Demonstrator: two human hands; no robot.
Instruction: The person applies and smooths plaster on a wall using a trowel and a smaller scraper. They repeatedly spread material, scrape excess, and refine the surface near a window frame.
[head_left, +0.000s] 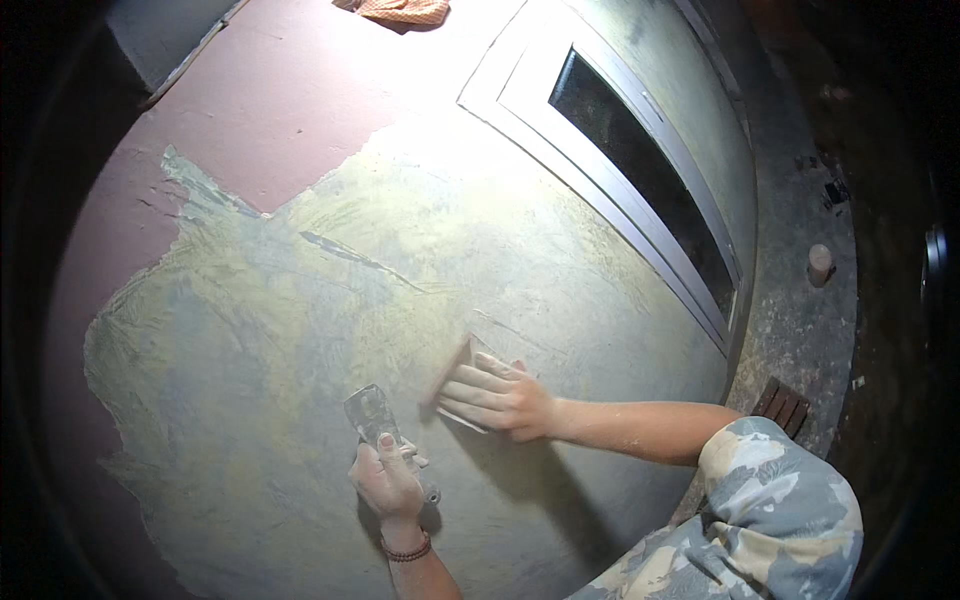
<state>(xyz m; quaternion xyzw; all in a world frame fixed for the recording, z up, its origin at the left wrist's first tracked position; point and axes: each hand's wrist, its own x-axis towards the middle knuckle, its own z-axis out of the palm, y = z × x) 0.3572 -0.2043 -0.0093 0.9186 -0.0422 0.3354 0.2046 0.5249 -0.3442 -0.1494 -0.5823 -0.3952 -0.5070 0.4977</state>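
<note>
In my left hand [388,480] is a putty knife [369,408], its smeared, dull blade pointing up and its handle end showing below the fingers. My thumb lies along it, and a beaded bracelet circles that wrist. My right hand [510,402], dusty white, presses a flat brownish sheet that looks like sandpaper [447,378] against the patchy grey-yellow wall [250,330]. Its fingers are stretched over the sheet, with slight blur at the sheet's edge. The sheet's underside is hidden. The putty knife is to the left of the sheet, apart from it.
Pink paint [270,110] borders the patchy coating at the upper left. A framed window [640,150] is set in the wall at upper right. Beyond it, the floor [790,330] holds a pale cylinder [820,264] and a brown slatted piece [780,407]. An orange checked cloth [405,10] is at the top.
</note>
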